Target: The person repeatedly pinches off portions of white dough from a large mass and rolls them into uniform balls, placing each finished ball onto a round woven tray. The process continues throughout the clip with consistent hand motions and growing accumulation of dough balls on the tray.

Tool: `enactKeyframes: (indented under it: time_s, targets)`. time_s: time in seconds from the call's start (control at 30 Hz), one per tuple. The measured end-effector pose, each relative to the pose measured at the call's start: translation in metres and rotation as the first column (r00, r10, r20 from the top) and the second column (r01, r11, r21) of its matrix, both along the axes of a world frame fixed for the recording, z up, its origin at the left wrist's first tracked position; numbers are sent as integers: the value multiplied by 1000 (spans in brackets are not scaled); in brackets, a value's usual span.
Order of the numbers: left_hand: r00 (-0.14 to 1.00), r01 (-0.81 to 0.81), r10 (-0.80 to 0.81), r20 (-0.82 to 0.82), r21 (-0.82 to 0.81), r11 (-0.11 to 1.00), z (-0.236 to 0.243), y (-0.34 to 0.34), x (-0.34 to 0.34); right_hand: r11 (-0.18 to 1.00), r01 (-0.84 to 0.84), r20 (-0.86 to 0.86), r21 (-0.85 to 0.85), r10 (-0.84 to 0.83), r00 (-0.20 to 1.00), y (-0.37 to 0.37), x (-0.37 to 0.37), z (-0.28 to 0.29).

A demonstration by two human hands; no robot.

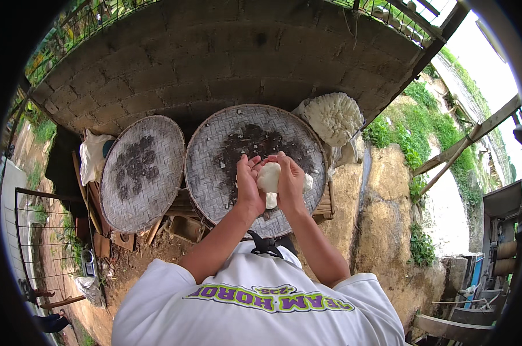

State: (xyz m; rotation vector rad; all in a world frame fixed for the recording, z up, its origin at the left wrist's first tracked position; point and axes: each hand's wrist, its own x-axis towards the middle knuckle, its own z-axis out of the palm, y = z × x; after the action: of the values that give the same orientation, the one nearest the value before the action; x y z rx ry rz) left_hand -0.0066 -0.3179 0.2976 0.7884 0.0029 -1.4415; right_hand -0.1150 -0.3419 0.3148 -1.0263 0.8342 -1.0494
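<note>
Above the large round woven tray (209, 190), a smooth white lump of dough (268, 177) sits between my two cupped hands. My right hand (291, 183) curves round its right side. On the other side my left hand (250, 185) presses its palm against the lump, fingers curled upward. Below the lump, a smaller white piece (271, 200) shows between my wrists. Another white piece (308, 183) lies on the tray just right of my right hand. The tray's middle carries a dark stain with small white crumbs scattered over it.
A second woven tray (117, 199), also dark-stained, leans at the left. Behind the large tray at right stands a heap of crumbly white mass (334, 118). A block wall (226, 57) closes off the far side. At left hangs a pale sack (92, 155).
</note>
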Motion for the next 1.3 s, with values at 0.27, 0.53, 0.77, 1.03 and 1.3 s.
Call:
enactKeyframes:
  time_s: [0.27, 0.53, 0.77, 1.03, 1.3]
  targets:
    - [876, 167, -310, -370, -371, 913, -1, 0, 21, 768, 54, -159, -638, -200, 967, 21, 7, 0]
    - [867, 200, -304, -395, -282, 938, -10, 2, 14, 585, -147, -258, -797, -111, 960, 15, 8, 14]
    - [823, 240, -315, -473, -212, 947, -16, -4, 11, 900, -82, -147, -427, 20, 989, 14, 6, 6]
    - [753, 288, -485, -445, -440, 850, -30, -2, 22, 815, -66, -90, -575, 17, 996, 2, 3, -2]
    - [953, 37, -85, -291, -165, 986, -21, -1, 14, 934, -23, -11, -357, 21, 1000, 6, 7, -15]
